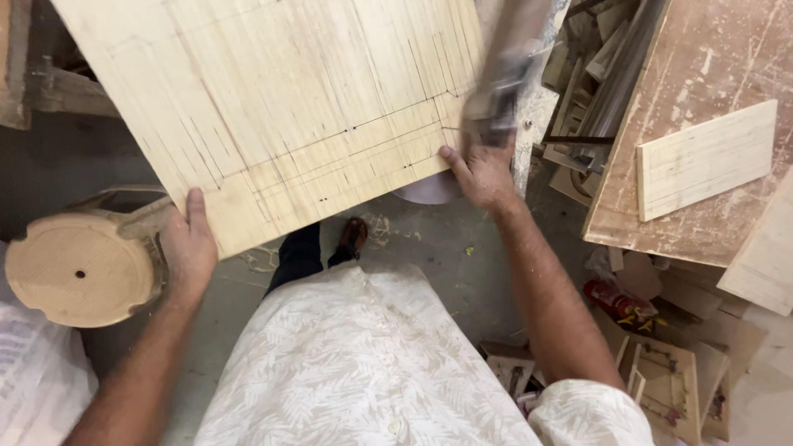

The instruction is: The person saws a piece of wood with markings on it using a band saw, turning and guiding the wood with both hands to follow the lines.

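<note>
Where the person stands in a pale leaf-print shirt [355, 363], left hand [188, 248] clasps the near corner of a pencil-marked plywood board [281, 107]; right hand [483, 173] grips its right edge, closed around a blurred tool [496, 103]. Round wooden stool [78, 268] at left; offcut panel [706, 157] farther right.

Pale cream board [281, 107] in front of me, streaked with fine straw-yellow grain and ruled with thin dark pencil lines and tiny black dots. My shirt [355, 372] is off-white with a faint beige leaf print, trousers [297, 256] near black, sandal [353, 235] brown over the grey floor [462, 272]. To the left sits a tan stool [78, 268] with one dark hole; to the right a reddish-brown sheet [702, 58] scuffed with white, a light striped offcut [706, 161] on it, and a red can [615, 301] down low.
</note>
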